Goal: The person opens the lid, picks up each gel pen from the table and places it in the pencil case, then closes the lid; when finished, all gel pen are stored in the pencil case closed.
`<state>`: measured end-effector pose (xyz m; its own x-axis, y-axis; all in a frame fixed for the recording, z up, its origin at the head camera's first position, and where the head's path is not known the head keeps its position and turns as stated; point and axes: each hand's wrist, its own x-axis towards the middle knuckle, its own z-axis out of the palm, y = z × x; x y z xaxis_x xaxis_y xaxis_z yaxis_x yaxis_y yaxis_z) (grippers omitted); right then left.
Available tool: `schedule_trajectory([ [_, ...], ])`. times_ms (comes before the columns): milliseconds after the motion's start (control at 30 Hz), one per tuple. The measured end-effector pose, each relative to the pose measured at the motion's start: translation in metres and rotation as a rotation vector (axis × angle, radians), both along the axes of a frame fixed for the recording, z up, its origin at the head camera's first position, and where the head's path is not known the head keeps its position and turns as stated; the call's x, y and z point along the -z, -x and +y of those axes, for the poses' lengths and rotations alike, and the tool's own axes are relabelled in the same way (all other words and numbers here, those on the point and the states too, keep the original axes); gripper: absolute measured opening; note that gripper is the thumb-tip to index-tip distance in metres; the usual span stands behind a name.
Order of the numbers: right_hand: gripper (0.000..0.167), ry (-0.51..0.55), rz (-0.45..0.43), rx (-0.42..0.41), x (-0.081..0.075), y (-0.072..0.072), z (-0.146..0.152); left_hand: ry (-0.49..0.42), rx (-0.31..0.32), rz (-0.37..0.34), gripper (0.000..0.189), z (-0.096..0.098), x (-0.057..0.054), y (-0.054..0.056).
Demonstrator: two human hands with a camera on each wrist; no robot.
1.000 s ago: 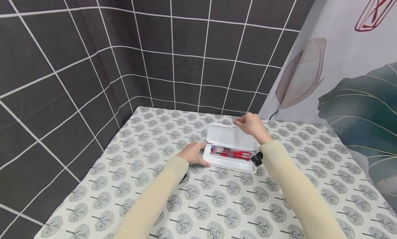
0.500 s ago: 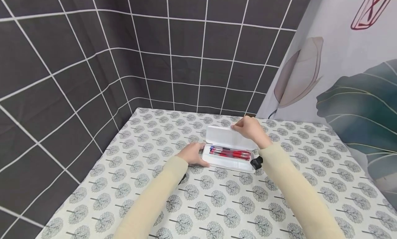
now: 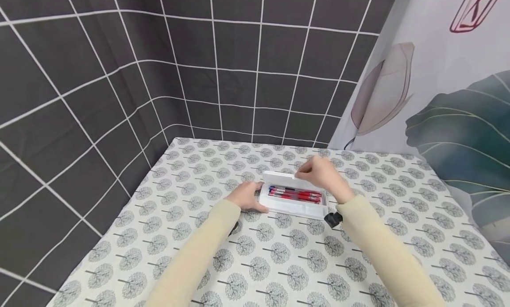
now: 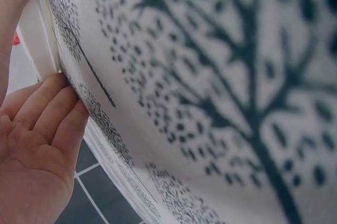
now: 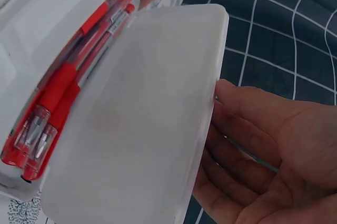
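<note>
A white pencil case [image 3: 287,207] lies on the table with several red pens [image 3: 295,194] and a blue-tipped one in its rear compartment. My left hand [image 3: 244,196] holds the case's left end, thumb at the front corner and fingers toward the back. In the left wrist view those fingers touch the white case edge [image 4: 38,34]. My right hand [image 3: 322,173] pinches the upper edge of the hinged lid [image 3: 276,178], which leans forward over the pens. The right wrist view shows the thumb on the lid's inner rim and the other fingers behind it.
A tree-print cloth [image 3: 255,262] covers the table. Dark grid-patterned fabric [image 3: 239,90] hangs along the back and left, and a white leaf-print curtain [image 3: 382,107] hangs at the right. A black strap piece [image 3: 333,219] sits by the right cuff.
My right hand has lowered the lid forward and down from near upright, so it covers more of the case's back. The left hand has stayed at the left end.
</note>
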<state>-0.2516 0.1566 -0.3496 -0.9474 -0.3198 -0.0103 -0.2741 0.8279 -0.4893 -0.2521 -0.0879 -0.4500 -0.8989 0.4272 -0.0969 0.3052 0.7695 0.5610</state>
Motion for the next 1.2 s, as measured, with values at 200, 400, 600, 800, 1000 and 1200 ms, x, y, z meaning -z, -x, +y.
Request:
schedule_trajectory([
  [200, 0.014, 0.006, 0.003, -0.03, 0.004, -0.01, -0.001, 0.016, -0.006, -0.003, 0.099, 0.0, -0.007, 0.001],
  [400, 0.02, -0.018, -0.027, -0.037, 0.015, -0.018, -0.002, -0.03, -0.016, -0.039, 0.083, -0.002, -0.01, 0.0],
  [600, 0.018, -0.009, 0.01, -0.101, 0.03, -0.027, -0.002, -0.067, 0.009, -0.063, 0.078, -0.006, -0.004, 0.007],
  [800, 0.02, -0.01, 0.06, -0.149, 0.038, -0.035, -0.003, -0.081, 0.005, -0.107, 0.08, -0.008, -0.004, 0.01],
  [1000, 0.023, 0.002, 0.085, -0.142, 0.045, -0.041, -0.004, -0.067, 0.012, -0.113, 0.081, -0.007, -0.008, 0.008],
  [1200, 0.024, -0.016, 0.099, -0.124, 0.053, -0.048, -0.005, -0.029, 0.024, -0.103, 0.087, -0.006, -0.005, 0.009],
])
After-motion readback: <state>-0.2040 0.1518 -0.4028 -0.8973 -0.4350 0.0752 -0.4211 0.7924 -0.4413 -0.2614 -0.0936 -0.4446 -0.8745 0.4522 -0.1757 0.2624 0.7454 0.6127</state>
